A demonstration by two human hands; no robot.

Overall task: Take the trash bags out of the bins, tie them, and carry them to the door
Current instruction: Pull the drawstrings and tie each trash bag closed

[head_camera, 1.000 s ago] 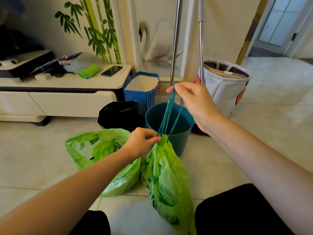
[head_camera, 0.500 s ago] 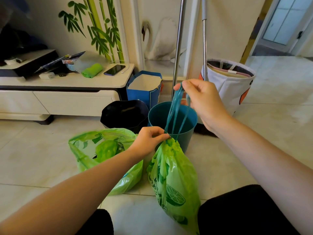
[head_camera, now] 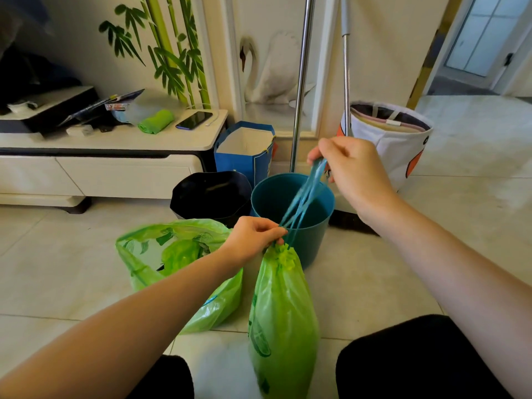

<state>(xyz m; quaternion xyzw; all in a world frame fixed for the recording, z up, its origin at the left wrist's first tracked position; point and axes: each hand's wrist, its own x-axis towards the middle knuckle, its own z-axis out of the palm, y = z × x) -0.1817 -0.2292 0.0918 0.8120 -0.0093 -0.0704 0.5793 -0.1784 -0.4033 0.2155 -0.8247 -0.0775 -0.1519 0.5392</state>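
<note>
While pinching bag neck [head_camera: 283, 251], left hand [head_camera: 253, 236] grip closed

Counted on the tiled floor and cabinet: two green trash bags, one cinched [head_camera: 283, 312] and one open [head_camera: 175, 260], two round bins, one teal [head_camera: 313, 243] and one black-lined [head_camera: 211, 194], two metal poles [head_camera: 300, 82], one blue paper bag [head_camera: 244, 159], one white fabric basket [head_camera: 397, 145], one phone [head_camera: 194, 120], and one green bag roll [head_camera: 155, 121].

R hand [head_camera: 352, 171] pulled the teal drawstrings [head_camera: 302, 203] further up and right; green bag [head_camera: 283, 318] neck cinched tighter under L hand [head_camera: 253, 237].
</note>
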